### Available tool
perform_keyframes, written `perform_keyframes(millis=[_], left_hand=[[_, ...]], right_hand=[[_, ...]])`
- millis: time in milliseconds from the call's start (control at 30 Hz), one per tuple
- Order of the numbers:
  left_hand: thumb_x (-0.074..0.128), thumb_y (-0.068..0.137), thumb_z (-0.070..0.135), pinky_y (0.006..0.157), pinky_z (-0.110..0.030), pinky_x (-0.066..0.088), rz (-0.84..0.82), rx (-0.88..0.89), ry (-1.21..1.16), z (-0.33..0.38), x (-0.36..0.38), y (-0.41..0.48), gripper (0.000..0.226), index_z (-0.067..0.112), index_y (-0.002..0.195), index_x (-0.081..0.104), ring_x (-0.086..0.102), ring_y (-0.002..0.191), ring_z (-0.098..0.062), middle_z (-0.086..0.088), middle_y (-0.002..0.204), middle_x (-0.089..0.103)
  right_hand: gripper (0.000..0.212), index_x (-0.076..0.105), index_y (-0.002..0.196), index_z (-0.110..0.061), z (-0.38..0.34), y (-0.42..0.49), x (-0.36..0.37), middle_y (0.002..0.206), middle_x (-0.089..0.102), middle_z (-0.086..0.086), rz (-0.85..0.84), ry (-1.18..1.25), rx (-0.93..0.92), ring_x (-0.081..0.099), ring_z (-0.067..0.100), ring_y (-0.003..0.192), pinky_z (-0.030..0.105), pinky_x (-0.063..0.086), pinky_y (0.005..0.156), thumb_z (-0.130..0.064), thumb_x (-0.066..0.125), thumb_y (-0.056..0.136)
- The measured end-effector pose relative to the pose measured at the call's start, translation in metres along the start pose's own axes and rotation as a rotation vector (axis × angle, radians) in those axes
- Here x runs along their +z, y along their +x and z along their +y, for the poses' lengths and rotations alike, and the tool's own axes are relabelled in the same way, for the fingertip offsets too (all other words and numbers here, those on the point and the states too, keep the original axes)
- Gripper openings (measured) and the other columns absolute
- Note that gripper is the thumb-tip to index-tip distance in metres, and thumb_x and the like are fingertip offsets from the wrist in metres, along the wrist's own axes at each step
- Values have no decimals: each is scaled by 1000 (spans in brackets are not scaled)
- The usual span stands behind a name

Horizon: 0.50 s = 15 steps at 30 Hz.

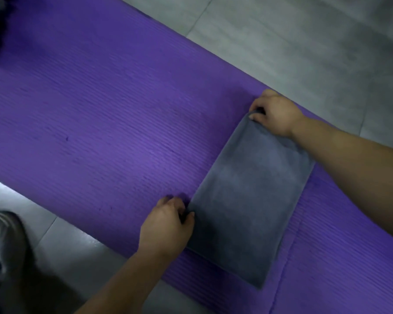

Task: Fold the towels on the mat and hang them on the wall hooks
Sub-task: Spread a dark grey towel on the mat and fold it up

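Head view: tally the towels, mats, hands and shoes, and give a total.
Grey folded cloth towel: 1
Purple ribbed foam mat: 1
Bare hands (left hand, right hand): 2
Grey shoe: 1
Total: 5

Read no text, label, brand, number or sign anywhere: none on towel (247, 200), mat (100, 109) or floor (304, 41).
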<state>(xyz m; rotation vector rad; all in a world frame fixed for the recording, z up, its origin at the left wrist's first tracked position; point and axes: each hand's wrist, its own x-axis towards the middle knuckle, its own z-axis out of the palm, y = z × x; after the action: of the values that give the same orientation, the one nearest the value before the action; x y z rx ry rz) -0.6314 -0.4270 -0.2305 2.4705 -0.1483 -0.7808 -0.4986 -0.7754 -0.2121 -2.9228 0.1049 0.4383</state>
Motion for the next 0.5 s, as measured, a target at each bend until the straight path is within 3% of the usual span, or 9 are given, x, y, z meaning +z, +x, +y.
perform_keyframes(millis=[133, 300, 333, 400, 500], left_hand=[[67, 88, 37, 58, -31, 42, 114, -11, -203, -11, -22, 6, 26, 24, 74, 49, 55, 61, -7, 6, 64, 58], [70, 88, 35, 62, -36, 50, 236, 6, -384, -29, -46, 31, 19, 25, 79, 56, 59, 62, -15, 4, 70, 64], [71, 87, 34, 65, -36, 51, 237, 34, -426, -30, -48, 34, 18, 26, 80, 57, 62, 68, -12, 6, 78, 66], [73, 87, 27, 85, -31, 52, 201, 149, -496, -28, -47, 34, 16, 24, 81, 59, 63, 99, 0, 13, 107, 67], [75, 87, 22, 107, -23, 39, 99, 379, -509, -15, -36, 22, 17, 21, 79, 59, 43, 137, 2, 12, 142, 55]], right_hand=[[17, 71, 105, -12, -17, 16, 0, 108, 59, 15, 132, 76, -20, 57, 31, 106, 35, 43, 95, -22, 64, 92], [17, 72, 102, -17, -43, 46, -7, 109, 64, 9, 265, 204, 39, 58, 24, 106, 23, 39, 89, -24, 62, 92], [17, 73, 101, -17, -46, 49, -8, 110, 65, 8, 281, 225, 58, 58, 22, 107, 21, 37, 88, -24, 61, 91], [17, 74, 99, -15, -50, 48, -10, 108, 67, 8, 314, 259, 74, 59, 22, 106, 19, 37, 86, -22, 60, 91], [27, 74, 88, -10, -47, 29, -11, 97, 70, 12, 404, 330, 99, 62, 24, 97, 23, 43, 84, -30, 57, 91]])
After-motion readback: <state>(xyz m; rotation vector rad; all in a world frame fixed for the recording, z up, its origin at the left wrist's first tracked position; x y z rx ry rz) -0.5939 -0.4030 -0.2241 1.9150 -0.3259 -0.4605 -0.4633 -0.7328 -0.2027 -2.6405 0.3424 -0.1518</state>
